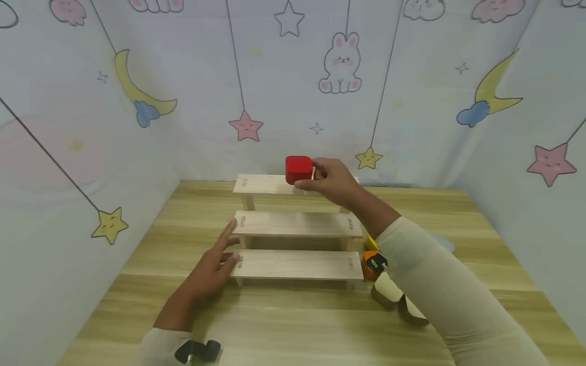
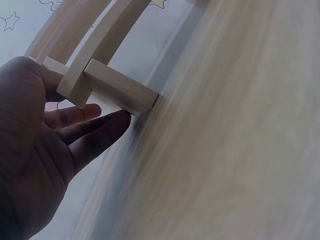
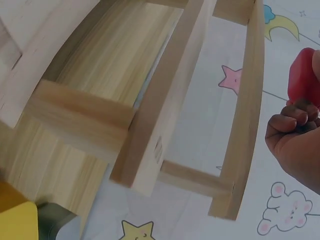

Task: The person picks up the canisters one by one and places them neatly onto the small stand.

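Note:
A red block [image 1: 298, 170] with rounded corners is pinched between the thumb and fingers of my right hand [image 1: 336, 183]. It is held up in front of the wooden shelf's top tier [image 1: 265, 184]; whether they touch I cannot tell. At the left end of the middle tier [image 1: 297, 223] and bottom tier [image 1: 297, 264], my left hand [image 1: 212, 272] touches the stepped shelf with spread, mostly straight fingers. In the left wrist view, the fingertips lie by the shelf's leg [image 2: 120, 87]. The right wrist view catches only part of the red block [image 3: 301, 75] at its edge.
Right of the shelf, partly behind my right sleeve, lie an orange block [image 1: 370, 265], a yellow block [image 1: 372, 244] and cream-topped blocks [image 1: 389, 290]. A pale grey flat piece [image 1: 444, 243] lies farther right. Patterned cloth walls [image 1: 293, 76] enclose the wood-grain surface [image 1: 284, 325].

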Tool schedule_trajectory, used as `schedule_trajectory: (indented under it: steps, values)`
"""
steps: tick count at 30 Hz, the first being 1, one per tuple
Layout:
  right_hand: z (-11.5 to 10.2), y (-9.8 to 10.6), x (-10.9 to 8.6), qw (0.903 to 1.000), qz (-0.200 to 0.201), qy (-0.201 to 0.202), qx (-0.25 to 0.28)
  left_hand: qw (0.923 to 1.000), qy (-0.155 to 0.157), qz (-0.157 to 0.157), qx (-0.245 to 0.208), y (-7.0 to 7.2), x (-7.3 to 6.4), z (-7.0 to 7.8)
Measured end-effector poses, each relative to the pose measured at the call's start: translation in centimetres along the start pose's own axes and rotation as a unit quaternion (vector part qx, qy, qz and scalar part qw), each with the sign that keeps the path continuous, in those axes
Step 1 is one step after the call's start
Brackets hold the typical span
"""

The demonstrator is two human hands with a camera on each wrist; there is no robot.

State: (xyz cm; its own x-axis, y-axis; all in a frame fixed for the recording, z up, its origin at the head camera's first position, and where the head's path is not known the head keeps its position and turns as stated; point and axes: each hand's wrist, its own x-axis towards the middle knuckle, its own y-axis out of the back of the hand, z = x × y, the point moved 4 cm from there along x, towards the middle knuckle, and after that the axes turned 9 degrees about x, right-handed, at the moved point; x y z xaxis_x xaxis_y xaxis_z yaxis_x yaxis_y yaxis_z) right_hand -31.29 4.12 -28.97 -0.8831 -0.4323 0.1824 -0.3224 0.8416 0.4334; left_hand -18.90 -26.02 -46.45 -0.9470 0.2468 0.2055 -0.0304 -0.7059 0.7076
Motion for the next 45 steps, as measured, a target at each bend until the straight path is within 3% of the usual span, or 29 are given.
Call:
schedule_trajectory:
  steps: [6,22,38,45]
  values:
    - [0.0,-1.3,1.1,0.9999,-0.008,0.000,-0.013,0.9999,0.011,-0.004,0.000,-0.2,0.4,0.3]
    - [-1.5,-7.3,3.9,0.9969,-0.039,-0.021,-0.065,0.9999,0.010,-0.004,0.007,0.3,-0.2,0.2]
    - [-1.7,-8.6,4.8,0.9935,-0.034,-0.034,-0.103,0.9996,0.022,-0.006,0.016,0.4,0.1,0.4]
    - [-1.3,-8.8,4.8,0.9917,-0.029,-0.058,-0.112,0.9993,0.032,-0.018,-0.005,0.1,0.1,0.2]
